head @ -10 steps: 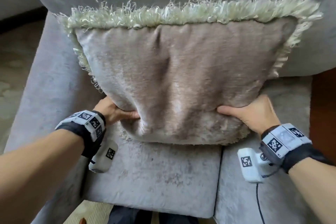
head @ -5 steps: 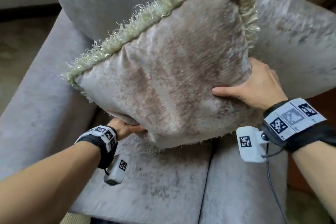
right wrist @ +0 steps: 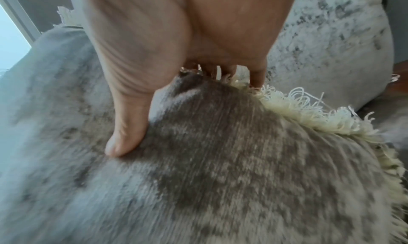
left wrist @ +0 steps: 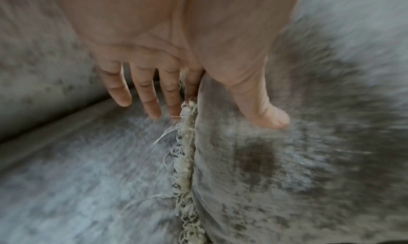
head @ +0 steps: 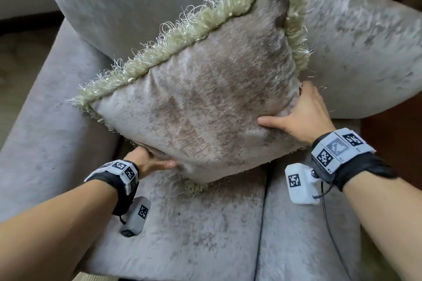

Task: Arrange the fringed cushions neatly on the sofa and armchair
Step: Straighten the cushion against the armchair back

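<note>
A taupe velvet cushion with pale green fringe (head: 205,109) stands tilted on one corner on the grey seat (head: 194,223), leaning towards the backrest (head: 125,7). My left hand (head: 150,162) holds its lower left edge, thumb on the front and fingers behind the fringe. The left wrist view shows that hand (left wrist: 214,116) at the cushion (left wrist: 276,178) edge. My right hand (head: 303,116) grips the right edge higher up. In the right wrist view, this hand (right wrist: 181,111) has its thumb pressed into the cushion (right wrist: 220,160) and its fingers tucked behind the fringe.
The grey armrest (head: 52,121) rises at the left. A second grey back cushion (head: 365,41) leans at the right. A seam (head: 262,223) splits the seat in two. Brown wood (head: 392,125) shows at the far right, and pale floor (head: 18,59) at the far left.
The cushion stood square against the backrest a second ago. Its right side has since been lifted, so it now sits turned on a corner. My right hand rose and my left stayed low.
</note>
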